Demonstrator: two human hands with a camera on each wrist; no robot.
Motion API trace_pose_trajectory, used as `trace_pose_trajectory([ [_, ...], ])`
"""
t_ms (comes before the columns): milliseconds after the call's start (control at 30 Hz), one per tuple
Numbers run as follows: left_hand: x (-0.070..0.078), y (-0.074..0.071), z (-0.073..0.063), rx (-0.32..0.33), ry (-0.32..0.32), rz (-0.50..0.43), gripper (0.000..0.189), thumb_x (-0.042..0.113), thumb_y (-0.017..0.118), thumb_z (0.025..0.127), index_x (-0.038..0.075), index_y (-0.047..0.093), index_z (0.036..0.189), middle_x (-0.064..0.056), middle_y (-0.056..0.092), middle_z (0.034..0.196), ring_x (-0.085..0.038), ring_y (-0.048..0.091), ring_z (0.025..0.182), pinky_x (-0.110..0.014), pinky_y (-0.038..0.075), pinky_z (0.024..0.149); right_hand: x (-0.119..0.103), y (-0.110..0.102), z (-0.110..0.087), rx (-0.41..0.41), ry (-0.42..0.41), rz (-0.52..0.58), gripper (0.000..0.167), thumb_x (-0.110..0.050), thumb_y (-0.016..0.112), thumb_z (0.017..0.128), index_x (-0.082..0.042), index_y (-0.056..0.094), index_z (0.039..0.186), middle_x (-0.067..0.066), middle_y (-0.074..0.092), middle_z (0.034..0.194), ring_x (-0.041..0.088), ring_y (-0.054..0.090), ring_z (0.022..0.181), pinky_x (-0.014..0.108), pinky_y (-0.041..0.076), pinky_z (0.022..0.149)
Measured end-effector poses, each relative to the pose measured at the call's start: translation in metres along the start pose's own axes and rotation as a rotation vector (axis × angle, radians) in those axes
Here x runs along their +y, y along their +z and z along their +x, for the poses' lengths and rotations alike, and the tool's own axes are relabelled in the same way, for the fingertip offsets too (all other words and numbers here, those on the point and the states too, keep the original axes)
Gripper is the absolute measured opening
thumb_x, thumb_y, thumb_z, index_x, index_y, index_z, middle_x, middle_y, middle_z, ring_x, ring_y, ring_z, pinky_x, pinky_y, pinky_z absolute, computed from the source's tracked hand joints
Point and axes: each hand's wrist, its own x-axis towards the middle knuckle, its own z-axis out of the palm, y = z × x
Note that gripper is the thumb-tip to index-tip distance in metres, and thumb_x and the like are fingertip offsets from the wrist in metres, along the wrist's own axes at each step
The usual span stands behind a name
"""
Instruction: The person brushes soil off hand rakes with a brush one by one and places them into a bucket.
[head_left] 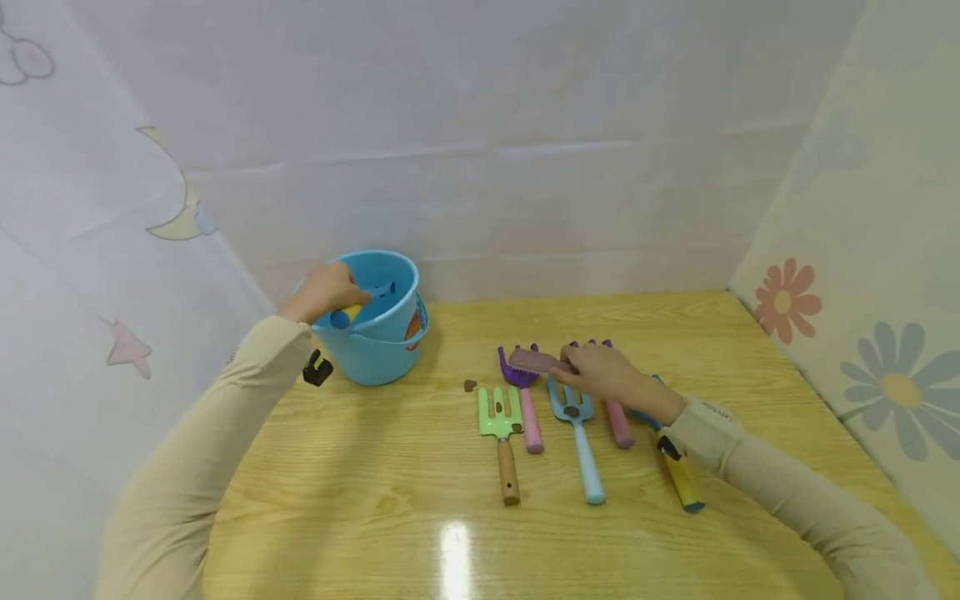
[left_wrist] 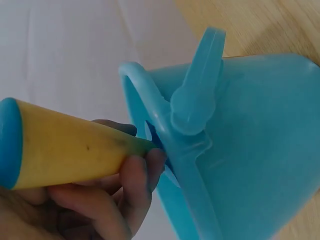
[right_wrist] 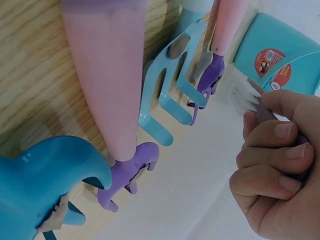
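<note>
My left hand [head_left: 322, 292] grips the yellow handle [left_wrist: 70, 145] of a blue hand tool at the rim of a light blue bucket [head_left: 375, 358]. The tool's blue head dips inside and is mostly hidden in the left wrist view. In my right hand [head_left: 609, 375] is a mauve brush [head_left: 534, 361] with white bristles, held above the row of garden tools. Beneath it lie a purple hand rake with a pink handle [head_left: 531, 423] and a light blue hand fork [head_left: 585, 454]. A second purple rake with a pink handle [right_wrist: 107, 75] lies partly under the right hand.
A green hand fork [head_left: 507, 473] with a wooden handle lies left of the others. Toward the right is a blue tool with a yellow handle [head_left: 681, 477]. A brown scrap [head_left: 469, 386] lies on the wooden table [head_left: 360, 517]; similar scraps stick to several tools. Printed cloth [head_left: 525, 200] surrounds the table.
</note>
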Motion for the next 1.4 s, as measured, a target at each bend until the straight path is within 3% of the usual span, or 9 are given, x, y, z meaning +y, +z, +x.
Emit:
trace_pose_trajectory([
  [200, -0.008, 0.008, 0.011, -0.031, -0.04, -0.027, 0.047, 0.021, 0.064, 0.093, 0.016, 0.038, 0.054, 0.004, 0.032, 0.047, -0.01, 0.034, 0.042, -0.026, 0.034, 0.049, -0.002, 0.002, -0.001, -0.004, -0.006, -0.009, 0.025, -0.031, 0.06, 0.099, -0.01, 0.057, 0.085, -0.004, 0.044, 0.057, 0.006, 0.037, 0.047, 0.021, 0.027, 0.045],
  [433, -0.015, 0.014, 0.018, -0.041, -0.092, -0.038, 0.043, 0.017, 0.062, 0.091, 0.015, 0.036, 0.057, 0.003, 0.032, 0.049, -0.01, 0.034, 0.043, -0.025, 0.033, 0.048, -0.003, 0.002, -0.003, 0.016, -0.011, -0.009, 0.026, -0.03, 0.061, 0.099, -0.006, 0.06, 0.09, -0.005, 0.045, 0.056, 0.006, 0.037, 0.045, 0.02, 0.028, 0.044],
  [667, -0.019, 0.015, 0.021, -0.105, -0.152, -0.036, 0.028, 0.015, 0.06, 0.088, 0.011, 0.036, 0.073, -0.001, 0.036, 0.06, -0.01, 0.036, 0.047, -0.027, 0.036, 0.053, -0.003, 0.004, -0.006, 0.021, -0.016, -0.023, 0.026, -0.029, 0.061, 0.099, -0.004, 0.061, 0.094, -0.006, 0.04, 0.055, 0.004, 0.031, 0.045, 0.019, 0.024, 0.044],
  [867, -0.022, 0.015, 0.025, -0.122, -0.185, -0.025, 0.037, 0.014, 0.059, 0.088, 0.016, 0.032, 0.063, 0.004, 0.029, 0.051, -0.007, 0.03, 0.043, -0.024, 0.031, 0.047, -0.004, 0.003, -0.01, 0.046, -0.015, -0.015, 0.023, -0.028, 0.062, 0.098, -0.008, 0.058, 0.088, -0.006, 0.038, 0.055, 0.005, 0.03, 0.045, 0.019, 0.023, 0.043],
  [1133, -0.035, 0.017, 0.032, -0.096, -0.213, -0.061, 0.03, 0.013, 0.058, 0.085, 0.014, 0.04, 0.062, 0.003, 0.038, 0.051, -0.008, 0.038, 0.044, -0.024, 0.037, 0.048, -0.004, 0.007, -0.014, 0.042, -0.014, -0.002, 0.024, -0.029, 0.061, 0.099, -0.012, 0.053, 0.084, -0.006, 0.037, 0.055, 0.005, 0.029, 0.045, 0.019, 0.023, 0.043],
  [1300, -0.038, 0.02, 0.035, -0.086, -0.278, -0.063, 0.014, 0.013, 0.053, 0.086, 0.005, 0.044, 0.08, -0.004, 0.044, 0.064, -0.01, 0.04, 0.046, -0.025, 0.039, 0.049, -0.002, 0.007, -0.014, 0.04, -0.01, 0.0, 0.024, -0.029, 0.061, 0.099, -0.011, 0.054, 0.085, -0.006, 0.039, 0.055, 0.005, 0.031, 0.045, 0.019, 0.023, 0.042],
  [1400, -0.037, 0.021, 0.035, -0.082, -0.298, -0.086, 0.016, 0.013, 0.054, 0.087, 0.0, 0.044, 0.09, -0.008, 0.047, 0.07, -0.011, 0.041, 0.047, -0.025, 0.039, 0.05, -0.003, 0.006, -0.013, 0.048, -0.011, -0.01, 0.025, -0.03, 0.061, 0.099, -0.011, 0.054, 0.085, -0.006, 0.039, 0.055, 0.005, 0.031, 0.045, 0.019, 0.023, 0.042],
])
